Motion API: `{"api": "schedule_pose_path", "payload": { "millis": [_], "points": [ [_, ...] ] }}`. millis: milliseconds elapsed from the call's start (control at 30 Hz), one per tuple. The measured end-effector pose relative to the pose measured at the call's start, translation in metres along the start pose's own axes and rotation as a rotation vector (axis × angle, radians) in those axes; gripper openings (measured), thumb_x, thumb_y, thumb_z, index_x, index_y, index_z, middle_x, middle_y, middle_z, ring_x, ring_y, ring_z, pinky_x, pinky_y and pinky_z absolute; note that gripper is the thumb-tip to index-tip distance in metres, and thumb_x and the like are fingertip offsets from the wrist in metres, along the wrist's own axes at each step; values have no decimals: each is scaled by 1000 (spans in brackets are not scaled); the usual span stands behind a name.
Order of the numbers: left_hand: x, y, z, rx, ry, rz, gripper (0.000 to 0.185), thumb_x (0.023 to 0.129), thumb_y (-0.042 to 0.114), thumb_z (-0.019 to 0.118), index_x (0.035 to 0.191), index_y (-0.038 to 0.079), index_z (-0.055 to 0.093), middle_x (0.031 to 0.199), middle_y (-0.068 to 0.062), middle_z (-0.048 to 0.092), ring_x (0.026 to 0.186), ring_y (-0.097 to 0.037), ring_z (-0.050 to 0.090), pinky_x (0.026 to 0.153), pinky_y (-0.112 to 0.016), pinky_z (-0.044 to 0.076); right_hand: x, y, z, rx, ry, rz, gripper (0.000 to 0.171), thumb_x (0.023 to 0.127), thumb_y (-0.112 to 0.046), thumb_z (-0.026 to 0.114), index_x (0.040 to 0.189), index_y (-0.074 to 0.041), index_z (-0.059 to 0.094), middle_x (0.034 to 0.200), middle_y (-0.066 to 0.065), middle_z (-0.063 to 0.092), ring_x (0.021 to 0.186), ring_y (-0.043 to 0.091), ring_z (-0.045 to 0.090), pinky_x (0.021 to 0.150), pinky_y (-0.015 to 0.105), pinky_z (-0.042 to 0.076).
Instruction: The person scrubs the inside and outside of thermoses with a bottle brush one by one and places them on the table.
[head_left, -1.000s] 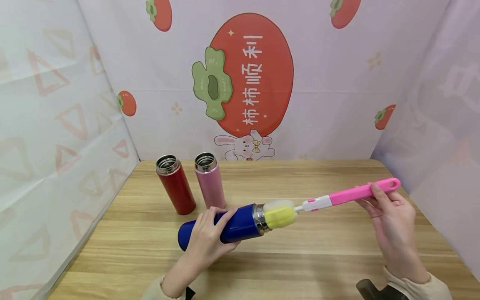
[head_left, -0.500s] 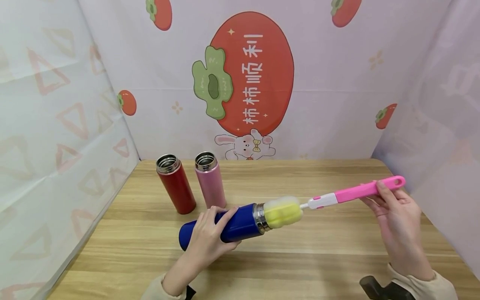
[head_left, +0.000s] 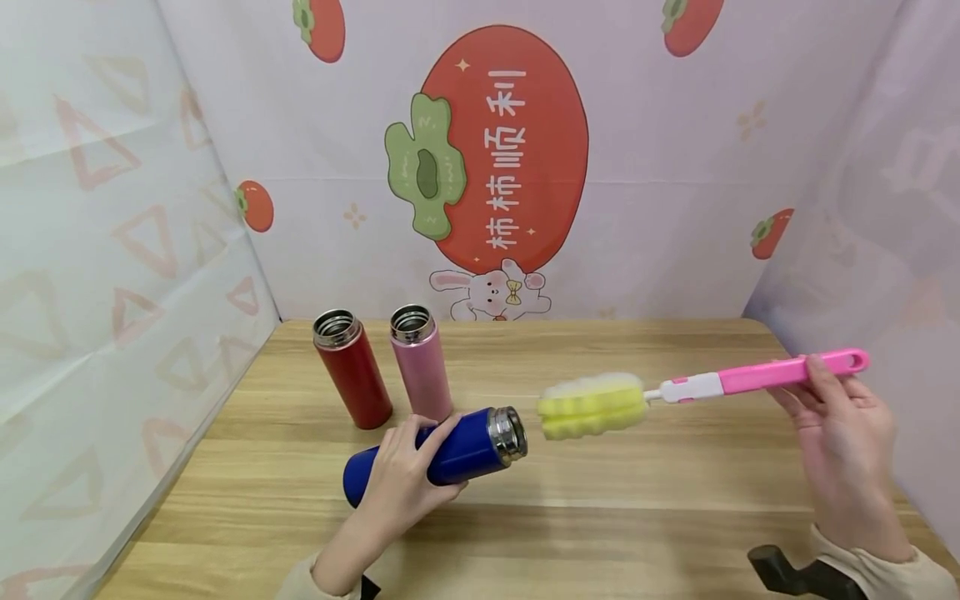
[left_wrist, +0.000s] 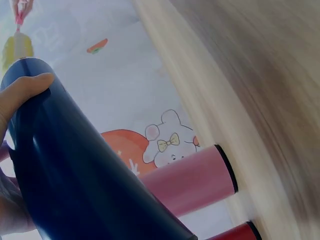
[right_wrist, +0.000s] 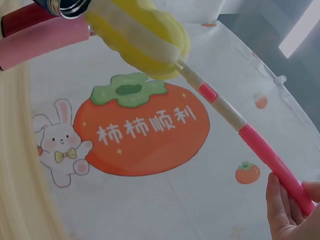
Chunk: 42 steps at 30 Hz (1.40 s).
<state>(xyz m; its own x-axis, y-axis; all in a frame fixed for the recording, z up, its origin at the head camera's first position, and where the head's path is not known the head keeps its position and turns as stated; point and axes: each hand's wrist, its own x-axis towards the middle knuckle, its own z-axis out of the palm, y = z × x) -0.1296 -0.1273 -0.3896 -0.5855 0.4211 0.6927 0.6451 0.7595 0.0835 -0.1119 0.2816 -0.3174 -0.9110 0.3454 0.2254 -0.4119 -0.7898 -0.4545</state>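
My left hand (head_left: 408, 471) grips a blue vacuum flask (head_left: 468, 446) round its middle. The flask lies tilted above the table, its steel mouth pointing right and slightly up. In the left wrist view the thumb lies along the blue flask (left_wrist: 75, 160). My right hand (head_left: 847, 429) pinches the pink handle of a bottle brush (head_left: 780, 375) near its holed end. The yellow and white sponge head (head_left: 592, 406) is wholly outside the flask, a short gap from the mouth. In the right wrist view the sponge head (right_wrist: 140, 37) appears close to the steel rim.
Two uncapped flasks, one red (head_left: 354, 371) and one pink (head_left: 422, 362), stand upright behind the left hand. They rest on a wooden table (head_left: 600, 533). Printed cloth walls (head_left: 660, 233) enclose the back and both sides.
The right hand has drawn the brush rightward, and its sponge head has come out of the blue flask's mouth. The left hand and flask have shifted slightly left.
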Motion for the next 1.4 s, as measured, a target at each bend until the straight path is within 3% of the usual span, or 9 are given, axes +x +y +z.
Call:
{"api": "schedule_pose_path", "payload": {
  "millis": [267,467,700,1400],
  "points": [
    [1,0,-1,-24,6,24,81,45,36,84,118,15,55,93,-7,51,80,-20,51,67,-36,43,4,6,8,-73,-48,-23,17,85,12,43,95,18,56,82,24,60,75,32,64,73,39,48],
    [4,4,-2,-42,-4,21,79,46,36,84,117,15,55,94,-7,51,82,-20,51,68,-35,44,5,20,16,-163,-26,-67,11,83,12,48,90,15,56,77,21,64,70,28,65,68,36,49],
    [5,8,-1,-51,-34,23,78,50,36,82,120,16,53,94,-6,51,83,-18,49,68,-33,43,2,31,21,-242,-7,-48,10,82,6,54,90,11,56,78,19,65,71,24,65,68,33,49],
    [6,11,3,-52,-88,-9,77,51,38,82,120,18,53,95,-4,49,83,-18,51,73,-37,44,-2,33,21,-193,-34,1,13,85,2,51,94,11,52,83,20,63,76,26,65,72,34,49]
  ]
}}
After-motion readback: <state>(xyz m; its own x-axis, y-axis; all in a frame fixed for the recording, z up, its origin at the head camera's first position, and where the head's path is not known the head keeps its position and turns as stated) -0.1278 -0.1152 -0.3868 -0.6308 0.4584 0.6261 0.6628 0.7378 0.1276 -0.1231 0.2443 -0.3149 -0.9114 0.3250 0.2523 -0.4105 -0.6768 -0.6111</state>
